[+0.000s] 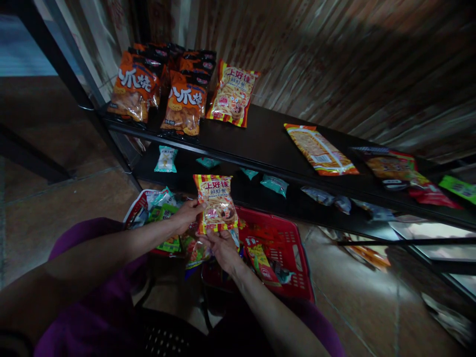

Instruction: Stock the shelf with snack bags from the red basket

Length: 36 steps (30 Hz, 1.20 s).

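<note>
Between my two hands is a bag of prawn crackers [217,201], yellow and red with its printed front facing up. My left hand [189,215] grips its left edge, and my right hand [221,247] holds the bottom edge. Below the bag stands a red plastic basket [303,248] with several snack packets in it. To its left, a second container [133,206] holds more packets, among them a green one [163,213]. A matching bag of prawn crackers [233,94] leans upright on the upper shelf.
Orange and black snack bags [184,104] stand in rows at the left of the black upper shelf [256,134]. Farther right lie a flat yellow packet [320,148] and a red packet [433,193]. Small teal packets [166,158] sit on the lower shelf. A black shelf post [74,84] rises at left.
</note>
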### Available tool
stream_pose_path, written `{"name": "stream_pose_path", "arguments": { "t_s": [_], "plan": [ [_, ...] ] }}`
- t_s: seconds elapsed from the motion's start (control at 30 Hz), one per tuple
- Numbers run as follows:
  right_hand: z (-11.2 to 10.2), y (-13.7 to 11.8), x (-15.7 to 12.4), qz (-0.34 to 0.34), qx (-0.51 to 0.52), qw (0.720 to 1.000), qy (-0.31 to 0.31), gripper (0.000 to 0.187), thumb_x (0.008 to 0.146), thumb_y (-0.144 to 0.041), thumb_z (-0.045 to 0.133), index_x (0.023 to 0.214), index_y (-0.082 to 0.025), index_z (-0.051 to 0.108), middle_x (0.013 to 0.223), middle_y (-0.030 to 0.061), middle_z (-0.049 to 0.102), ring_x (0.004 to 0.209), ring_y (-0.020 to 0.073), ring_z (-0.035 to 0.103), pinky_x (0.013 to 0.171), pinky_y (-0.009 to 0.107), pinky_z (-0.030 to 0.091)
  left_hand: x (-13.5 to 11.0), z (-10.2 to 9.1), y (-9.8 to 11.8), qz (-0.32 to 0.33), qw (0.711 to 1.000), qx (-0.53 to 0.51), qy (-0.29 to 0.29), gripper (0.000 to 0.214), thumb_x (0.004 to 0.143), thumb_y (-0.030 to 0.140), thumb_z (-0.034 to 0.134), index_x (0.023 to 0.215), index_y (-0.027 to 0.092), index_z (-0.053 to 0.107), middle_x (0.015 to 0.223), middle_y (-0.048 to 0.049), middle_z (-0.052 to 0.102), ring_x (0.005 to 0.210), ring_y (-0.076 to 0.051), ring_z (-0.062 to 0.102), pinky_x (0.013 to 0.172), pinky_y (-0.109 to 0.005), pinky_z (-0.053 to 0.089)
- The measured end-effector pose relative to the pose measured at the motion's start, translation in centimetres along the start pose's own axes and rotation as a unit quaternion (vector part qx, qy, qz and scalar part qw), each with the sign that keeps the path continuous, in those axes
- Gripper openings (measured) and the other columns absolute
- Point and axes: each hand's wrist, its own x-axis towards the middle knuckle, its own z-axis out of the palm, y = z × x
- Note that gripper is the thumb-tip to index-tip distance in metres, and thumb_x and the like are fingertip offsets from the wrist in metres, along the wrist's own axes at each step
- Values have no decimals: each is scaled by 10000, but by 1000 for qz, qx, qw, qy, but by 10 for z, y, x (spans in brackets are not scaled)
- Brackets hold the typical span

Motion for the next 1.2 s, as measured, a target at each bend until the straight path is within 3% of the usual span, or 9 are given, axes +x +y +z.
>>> {"name": "stream_pose_path", "arguments": {
  "t_s": [0.13, 0.33, 0.57, 0.7, 0.83, 0.93, 1.03, 1.1, 1.2],
  "plan": [
    [-2, 1, 2, -22, -39, 999, 11, 392, 500, -371, 860, 571, -176, 528, 533, -48, 613, 628, 164, 697, 669, 272, 563, 1, 2, -4, -31, 998, -24, 43, 66, 817, 192, 600, 781, 147, 631, 688, -36, 682, 588, -134, 599, 619, -257, 494],
    [-6, -6, 3, -52, -53, 995, 61, 338, 524, -302, 856, 659, -180, 571, 582, -51, 646, 576, 105, 657, 589, 204, 532, 7, -1, -12, -42, 996, -24, 75, 81, 816, 214, 615, 764, 152, 610, 665, -24, 666, 561, -132, 589, 569, -241, 475],
    [-4, -23, -1, 42, 91, 994, 42, 220, 527, -117, 834, 626, -181, 649, 619, -32, 696, 596, 95, 671, 513, 136, 523, 5, 2, -9, -91, 993, -74, 21, 83, 836, 199, 607, 848, 121, 633, 758, -67, 701, 623, -151, 641, 577, -250, 511],
    [-3, -24, -2, 48, 102, 993, 35, 194, 542, -116, 830, 619, -179, 663, 602, -25, 698, 584, 101, 677, 503, 130, 530, 4, 3, -6, -113, 987, -117, 5, 101, 849, 139, 576, 898, 85, 646, 790, -94, 707, 652, -155, 663, 613, -249, 538],
    [-1, -25, -3, 17, 86, 996, 32, 228, 490, -162, 862, 615, -182, 672, 613, -22, 711, 587, 106, 684, 521, 134, 535, 3, 0, -3, -133, 982, -134, 1, 172, 878, 133, 519, 995, 91, 638, 849, -99, 713, 712, -163, 678, 641, -248, 556],
    [0, -22, -4, 5, 71, 997, 27, 247, 468, -185, 872, 610, -179, 670, 626, -14, 716, 598, 123, 689, 546, 166, 544, -1, 0, -1, -147, 974, -160, -59, 226, 896, 205, 511, 1047, 87, 631, 911, -115, 710, 784, -178, 682, 704, -270, 561],
    [2, -16, -5, -32, 35, 998, 36, 261, 477, -230, 876, 595, -171, 651, 621, -8, 712, 603, 132, 689, 568, 192, 543, -7, 1, -1, -121, 973, -160, -117, 233, 851, 229, 598, 1039, 97, 635, 959, -123, 703, 813, -184, 679, 738, -278, 555],
    [3, -13, -7, -64, -19, 997, 35, 263, 514, -289, 862, 605, -163, 649, 605, 1, 705, 589, 140, 683, 561, 212, 537, -9, 0, 0, -100, 980, -132, -112, 215, 796, 158, 655, 1006, 114, 635, 939, -108, 705, 758, -172, 678, 702, -271, 555],
    [-2, -17, -11, -75, -108, 990, -43, 267, 597, -343, 814, 748, -164, 687, 747, 36, 738, 695, 160, 695, 638, 248, 545, -8, -3, 5, -84, 987, -104, -89, 239, 751, 100, 681, 981, 137, 626, 912, -84, 705, 725, -162, 674, 698, -275, 553]
  ]
}}
